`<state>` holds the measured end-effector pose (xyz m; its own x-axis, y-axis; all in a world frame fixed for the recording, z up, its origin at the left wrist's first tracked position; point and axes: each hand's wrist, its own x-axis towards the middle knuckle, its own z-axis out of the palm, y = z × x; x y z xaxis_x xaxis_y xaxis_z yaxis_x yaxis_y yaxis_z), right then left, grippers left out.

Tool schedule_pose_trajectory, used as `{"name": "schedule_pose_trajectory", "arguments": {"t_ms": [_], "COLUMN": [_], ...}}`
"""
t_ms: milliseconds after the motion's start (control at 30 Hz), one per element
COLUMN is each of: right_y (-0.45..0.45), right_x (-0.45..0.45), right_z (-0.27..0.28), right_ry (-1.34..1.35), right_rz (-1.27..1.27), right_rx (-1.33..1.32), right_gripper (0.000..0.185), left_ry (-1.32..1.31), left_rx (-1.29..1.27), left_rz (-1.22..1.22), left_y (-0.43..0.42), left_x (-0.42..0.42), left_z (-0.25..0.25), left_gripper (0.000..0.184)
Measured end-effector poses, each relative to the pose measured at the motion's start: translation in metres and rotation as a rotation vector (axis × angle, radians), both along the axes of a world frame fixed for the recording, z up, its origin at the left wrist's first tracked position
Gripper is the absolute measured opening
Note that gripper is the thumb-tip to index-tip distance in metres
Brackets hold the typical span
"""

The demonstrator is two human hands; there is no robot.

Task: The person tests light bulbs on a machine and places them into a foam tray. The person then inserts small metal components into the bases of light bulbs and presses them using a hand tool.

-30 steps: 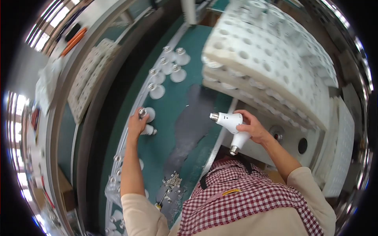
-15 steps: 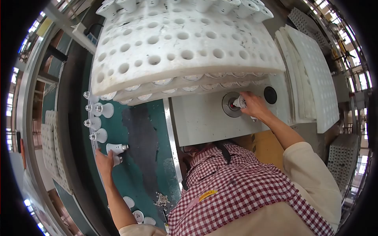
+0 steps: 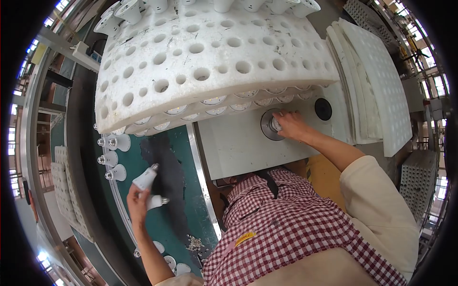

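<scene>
My left hand [image 3: 137, 205] is closed around two white light bulbs above the green mat. The upper bulb [image 3: 145, 179] tilts with its metal cap up to the right; the lower bulb [image 3: 154, 202] points its cap right. At the grey bench, my right hand [image 3: 292, 126] grips a bulb [image 3: 275, 124] over the round metal fixture [image 3: 268, 134]. My fingers hide most of that bulb. Several more white bulbs [image 3: 116, 172] lie in a column along the mat's left edge, caps facing left.
A thick white foam tray [image 3: 214, 62] with rows of holes stands ahead, bulbs on top and beneath. More foam sheets [image 3: 369, 90] lean at right. A black disc [image 3: 323, 109] sits beside the fixture. Small metal pieces [image 3: 194, 243] lie near the apron, with bulbs [image 3: 170, 261] nearby.
My left hand has lifted two bulbs off the mat's left side and moved right. My right hand has brought its bulb closer onto the round fixture. The view has shifted slightly.
</scene>
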<state>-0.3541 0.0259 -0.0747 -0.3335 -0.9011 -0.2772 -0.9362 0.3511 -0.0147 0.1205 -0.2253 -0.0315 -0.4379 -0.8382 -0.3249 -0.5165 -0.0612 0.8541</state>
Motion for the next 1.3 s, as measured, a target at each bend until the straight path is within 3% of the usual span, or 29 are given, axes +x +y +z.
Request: {"name": "schedule_pose_trajectory", "arguments": {"t_ms": [133,167,200,267,333,400,500,733,833,967,1000,1100,1200,1233,1267,1300], "right_y": [-0.001,0.008,0.018,0.035,0.063,0.088,0.112,0.126,0.124,0.110,0.105,0.072,0.003,-0.027,-0.060,-0.095], "right_x": [-0.002,-0.003,-0.004,-0.010,-0.012,-0.011,-0.004,0.000,-0.011,-0.032,-0.038,-0.057,-0.061,-0.065,-0.070,-0.071], "right_z": [0.029,0.045,0.066,0.088,0.098,0.098,0.095,0.108,0.125,0.158,0.170,0.221,0.268,0.268,0.267,0.274], "right_ry": [-0.090,-0.096,-0.196,-0.278,-0.323,-0.316,-0.338,-0.464,-0.447,-0.385,-0.475,-0.583,-0.606,-0.579,-0.553,-0.549], "right_rz": [-0.090,-0.107,-0.171,-0.244,-0.318,-0.334,-0.376,-0.452,-0.437,-0.303,-0.286,-0.196,-0.097,0.065,0.227,0.284], "right_rx": [0.027,0.026,-0.132,-0.310,-0.430,-0.468,-0.526,-0.612,-0.664,-0.708,-0.714,-0.687,-0.622,-0.727,-0.832,-0.773], "right_gripper": [0.062,0.062,0.060,0.059,0.060,0.059,0.058,0.062,0.062,0.063,0.063,0.065,0.065,0.066,0.066,0.065], "left_ry": [0.044,-0.118,-0.108,-0.009,-0.140,-0.261,-0.444,-0.574,-0.558,-0.568,-0.554,-0.492,-0.330,-0.230,-0.149,-0.068], "left_rx": [-0.346,-0.340,-0.325,-0.442,-0.695,-0.869,-0.961,-0.958,-1.076,-1.021,-0.997,-0.915,-0.552,-0.420,-0.441,-0.460], "left_rz": [-0.334,-0.433,-0.501,-0.641,-0.842,-0.952,-1.080,-1.229,-1.220,-1.220,-1.228,-1.193,-1.147,-1.134,-1.062,-0.993], "left_y": [0.054,0.069,0.085,0.114,0.138,0.158,0.171,0.187,0.186,0.187,0.185,0.175,0.147,0.128,0.109,0.090], "left_x": [-0.129,-0.166,-0.203,-0.269,-0.319,-0.360,-0.395,-0.421,-0.419,-0.420,-0.421,-0.410,-0.371,-0.353,-0.335,-0.316], "left_z": [0.007,0.014,0.010,-0.002,-0.028,-0.037,-0.047,-0.052,-0.044,-0.047,-0.047,-0.010,0.096,0.133,0.164,0.191], "left_gripper": [0.042,0.044,0.058,0.062,0.062,0.040,0.037,0.037,0.039,0.038,0.037,0.044,0.057,0.062,0.065,0.068]}}
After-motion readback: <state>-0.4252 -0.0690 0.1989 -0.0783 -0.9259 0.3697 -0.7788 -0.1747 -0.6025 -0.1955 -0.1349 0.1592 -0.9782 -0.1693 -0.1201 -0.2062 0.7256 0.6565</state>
